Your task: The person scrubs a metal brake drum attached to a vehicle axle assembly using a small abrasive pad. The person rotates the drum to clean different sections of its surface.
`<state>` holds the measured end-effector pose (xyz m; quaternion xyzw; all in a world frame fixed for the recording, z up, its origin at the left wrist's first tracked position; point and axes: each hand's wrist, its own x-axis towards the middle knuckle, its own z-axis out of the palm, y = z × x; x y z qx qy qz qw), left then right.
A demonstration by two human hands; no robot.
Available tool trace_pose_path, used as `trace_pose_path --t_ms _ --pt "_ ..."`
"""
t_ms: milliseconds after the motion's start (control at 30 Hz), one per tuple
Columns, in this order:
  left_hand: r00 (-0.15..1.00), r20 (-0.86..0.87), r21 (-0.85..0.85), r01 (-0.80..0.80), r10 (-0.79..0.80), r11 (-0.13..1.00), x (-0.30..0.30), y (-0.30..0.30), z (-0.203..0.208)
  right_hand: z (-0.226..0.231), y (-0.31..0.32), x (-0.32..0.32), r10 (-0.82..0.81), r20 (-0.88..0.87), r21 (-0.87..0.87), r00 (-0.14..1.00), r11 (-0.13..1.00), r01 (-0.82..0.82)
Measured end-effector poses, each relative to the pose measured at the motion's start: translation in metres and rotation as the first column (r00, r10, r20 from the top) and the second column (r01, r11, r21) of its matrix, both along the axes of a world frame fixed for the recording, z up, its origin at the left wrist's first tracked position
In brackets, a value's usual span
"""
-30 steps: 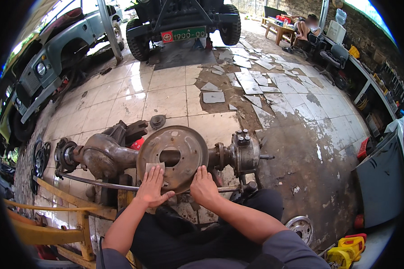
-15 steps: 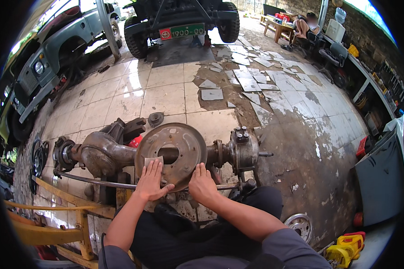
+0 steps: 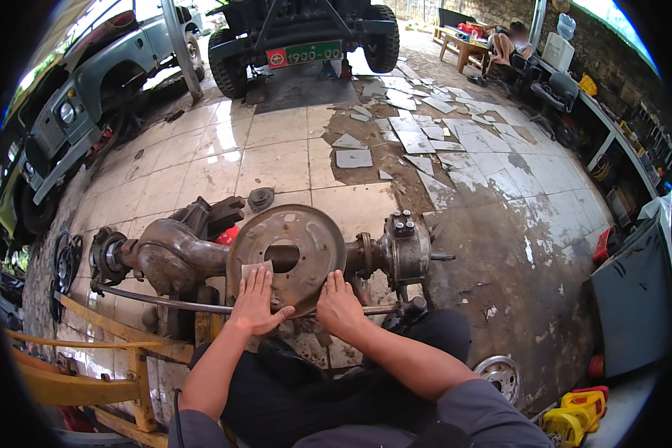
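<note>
A round, brown-stained metal brake backing plate [image 3: 317, 254] with a large centre hole stands tilted in front of me, before an axle housing [image 3: 173, 250]. My left hand [image 3: 257, 302] lies flat on its lower left face, fingers stretched and thumb spread. Under those fingertips is a small tan piece of sandpaper [image 3: 252, 269], pressed to the plate; most of it is covered. My right hand [image 3: 341, 305] grips the plate's lower right rim, with the thumb side hidden. Beyond that hand sits the axle's knuckle end [image 3: 407, 250]. A long steel rod [image 3: 179, 303] runs below the plate.
A yellow metal frame [image 3: 138, 381] stands at lower left. On the right are a wheel-like metal disc [image 3: 500, 377], a yellow container [image 3: 579, 414] and a dark panel [image 3: 635, 299]. Broken tiles [image 3: 414, 134] cover the floor ahead. Vehicles surround the far side; a person [image 3: 511, 45] sits far right.
Both hands keep their places on the plate, with the left fingers still on the sandpaper. The whole view has shifted very slightly.
</note>
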<state>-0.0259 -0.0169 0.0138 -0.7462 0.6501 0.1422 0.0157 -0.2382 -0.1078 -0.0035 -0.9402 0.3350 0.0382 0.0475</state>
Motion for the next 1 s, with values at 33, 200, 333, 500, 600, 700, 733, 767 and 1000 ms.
trace_pose_path --t_ms 33,200,333,500,600,700,733,767,1000 --pt "1.000 0.013 -0.008 0.005 -0.005 1.000 -0.003 0.000 -0.002 -0.002 -0.002 -0.003 0.012 0.011 -0.007 1.000 1.000 -0.012" --pt "0.998 0.000 0.030 0.070 -0.070 0.997 -0.007 0.022 0.001 0.004 -0.002 -0.005 0.017 -0.007 0.031 1.000 0.999 -0.017" --pt "0.999 0.024 -0.024 0.030 -0.029 0.999 -0.003 0.000 0.000 0.005 0.001 0.000 -0.005 -0.023 0.017 1.000 1.000 0.006" --pt "0.999 0.022 -0.001 0.034 -0.034 0.999 -0.008 0.012 0.000 0.010 -0.002 -0.008 0.018 0.030 0.062 0.999 0.998 -0.020" --pt "0.998 -0.009 0.038 0.058 -0.058 0.998 -0.012 0.024 0.006 0.013 -0.002 -0.008 0.018 0.004 0.070 1.000 0.997 -0.019" --pt "0.998 -0.037 0.031 0.045 -0.044 0.999 -0.003 0.017 0.005 0.014 0.000 -0.002 -0.001 -0.024 0.053 1.000 0.999 0.002" --pt "0.999 -0.037 0.010 0.028 -0.028 1.000 0.001 0.008 0.003 0.012 0.001 0.000 -0.010 -0.030 0.043 0.999 0.999 0.011" --pt "0.999 -0.037 -0.011 0.011 -0.012 1.000 0.002 0.004 0.002 0.010 0.001 0.002 -0.019 -0.036 0.033 0.999 0.999 0.020" --pt "0.999 0.006 0.008 0.033 -0.033 0.999 -0.014 0.023 -0.002 0.011 -0.002 -0.006 0.011 -0.007 0.064 1.000 0.998 -0.011"
